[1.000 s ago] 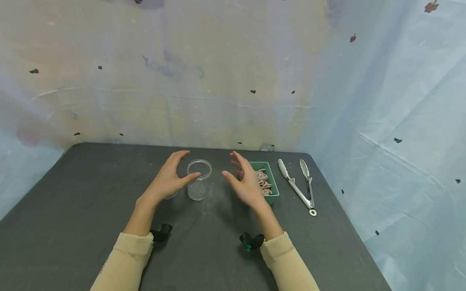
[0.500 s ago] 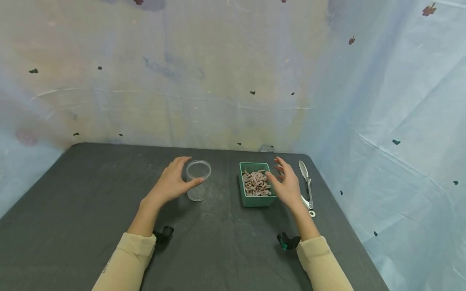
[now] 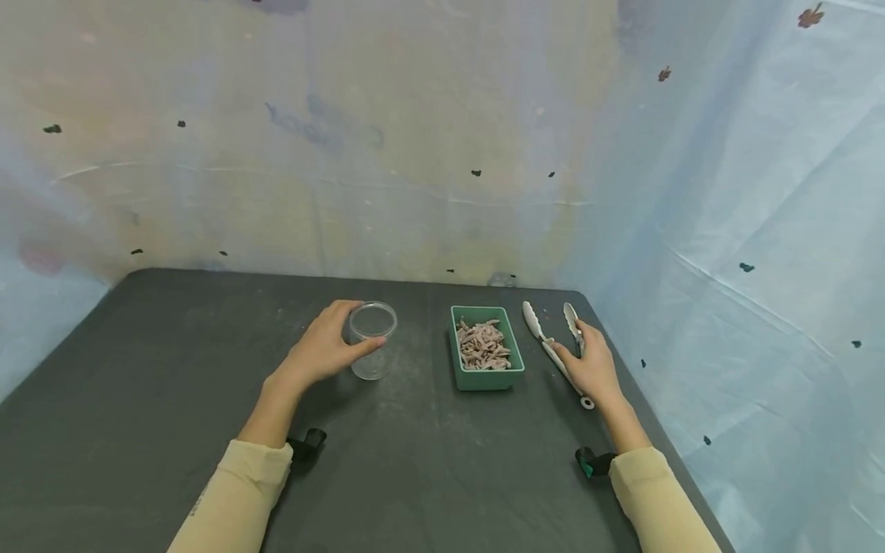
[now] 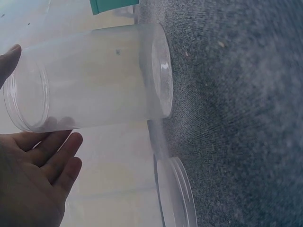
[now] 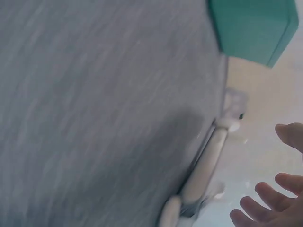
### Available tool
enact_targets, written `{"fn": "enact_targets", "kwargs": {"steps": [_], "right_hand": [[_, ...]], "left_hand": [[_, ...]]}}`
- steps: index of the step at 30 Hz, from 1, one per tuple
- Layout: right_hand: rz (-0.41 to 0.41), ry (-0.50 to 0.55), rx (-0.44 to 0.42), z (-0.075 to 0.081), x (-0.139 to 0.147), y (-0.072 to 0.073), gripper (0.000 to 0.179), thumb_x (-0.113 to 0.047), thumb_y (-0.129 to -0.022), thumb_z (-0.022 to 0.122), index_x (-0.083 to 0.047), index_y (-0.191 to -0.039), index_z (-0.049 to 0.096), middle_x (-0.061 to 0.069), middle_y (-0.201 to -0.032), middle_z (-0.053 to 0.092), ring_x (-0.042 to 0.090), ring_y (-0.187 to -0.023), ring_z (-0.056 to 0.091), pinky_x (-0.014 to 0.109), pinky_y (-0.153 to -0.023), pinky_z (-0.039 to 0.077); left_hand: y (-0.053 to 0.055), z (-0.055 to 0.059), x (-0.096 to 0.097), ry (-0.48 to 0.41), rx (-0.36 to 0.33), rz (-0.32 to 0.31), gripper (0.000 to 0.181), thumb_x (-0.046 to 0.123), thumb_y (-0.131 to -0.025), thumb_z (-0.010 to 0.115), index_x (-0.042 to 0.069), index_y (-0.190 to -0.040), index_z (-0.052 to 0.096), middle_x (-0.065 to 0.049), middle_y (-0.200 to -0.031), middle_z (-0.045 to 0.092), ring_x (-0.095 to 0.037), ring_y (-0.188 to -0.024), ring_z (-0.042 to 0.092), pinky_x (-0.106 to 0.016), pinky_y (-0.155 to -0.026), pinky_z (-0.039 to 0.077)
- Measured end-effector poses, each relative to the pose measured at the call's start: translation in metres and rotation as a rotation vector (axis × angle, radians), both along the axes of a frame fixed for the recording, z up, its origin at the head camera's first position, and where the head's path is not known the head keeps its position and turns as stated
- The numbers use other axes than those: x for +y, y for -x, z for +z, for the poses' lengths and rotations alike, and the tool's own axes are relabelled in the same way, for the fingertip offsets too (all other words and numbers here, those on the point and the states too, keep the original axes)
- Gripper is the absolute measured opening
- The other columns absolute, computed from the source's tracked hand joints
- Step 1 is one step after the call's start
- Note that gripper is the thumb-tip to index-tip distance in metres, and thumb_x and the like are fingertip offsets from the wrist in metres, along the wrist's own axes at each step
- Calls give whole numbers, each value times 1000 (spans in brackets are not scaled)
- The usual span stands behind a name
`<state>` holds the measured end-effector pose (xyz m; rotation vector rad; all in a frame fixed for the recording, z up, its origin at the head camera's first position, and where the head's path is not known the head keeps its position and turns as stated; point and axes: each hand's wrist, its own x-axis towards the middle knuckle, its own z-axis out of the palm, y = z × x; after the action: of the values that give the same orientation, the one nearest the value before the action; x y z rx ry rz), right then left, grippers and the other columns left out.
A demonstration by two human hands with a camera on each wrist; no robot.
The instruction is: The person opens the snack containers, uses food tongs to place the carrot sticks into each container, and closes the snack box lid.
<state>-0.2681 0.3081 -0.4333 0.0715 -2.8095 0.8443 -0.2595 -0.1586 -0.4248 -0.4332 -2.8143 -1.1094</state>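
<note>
Left hand [image 3: 323, 347]: one, thumb and fingers curved round the jar [image 4: 102, 78] near its rim; how firmly could not be told.
Jar: one, round, clear and smooth, upright on the table [image 3: 173, 399].
Round piece [image 4: 178, 194]: one, clear and ridged, partly seen beside the jar.
Right hand [image 3: 596, 369]: one, thumb and fingers apart above the tongs [image 3: 535, 324].
Tongs: one pair, two pale arms spread apart, a ring at the near end, flat on the table.
Box [image 3: 488, 381]: one, green, rectangular, between jar and tongs.
Strips [image 3: 482, 346]: many, uncounted, short, knobbly, pinkish-grey, heaped inside.
Sleeves [image 3: 238, 488]: two, cream; the left bore dark marks too small to read.
Backdrop [image 3: 415, 153]: creased pale sheeting, scattered with leaf-like prints.
</note>
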Motion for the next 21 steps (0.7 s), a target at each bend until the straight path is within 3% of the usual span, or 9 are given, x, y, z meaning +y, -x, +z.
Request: {"fn": "enact_targets", "kwargs": {"steps": [6,13,21], "right_hand": [[-6,-54,-80,-9,20,2,78,-34,-105,61,7,-161,24,35,-161,25,55,-147,28,69,-117,29],[-2,-116,-181,-14,24,10,96,-44,-100,68,9,-162,17,38,-162,20,57,-147,25,71,-116,28],[9,-170,-209,-18,28,19,104,-40,-94,76,13,-160,16,41,-159,24,57,-145,30,69,-115,31]], "left_hand": [[1,1,0,2,-12,-4,95,66,-93,68,5,-159,37,-22,-160,36,-46,-146,36,-69,-110,37],[0,1,0,-14,-35,2,96,66,-93,68,5,-160,36,-23,-161,34,-46,-147,34,-70,-111,36],[1,1,0,-23,-54,-2,98,69,-92,67,6,-160,34,-22,-163,32,-46,-148,33,-70,-111,36]]}}
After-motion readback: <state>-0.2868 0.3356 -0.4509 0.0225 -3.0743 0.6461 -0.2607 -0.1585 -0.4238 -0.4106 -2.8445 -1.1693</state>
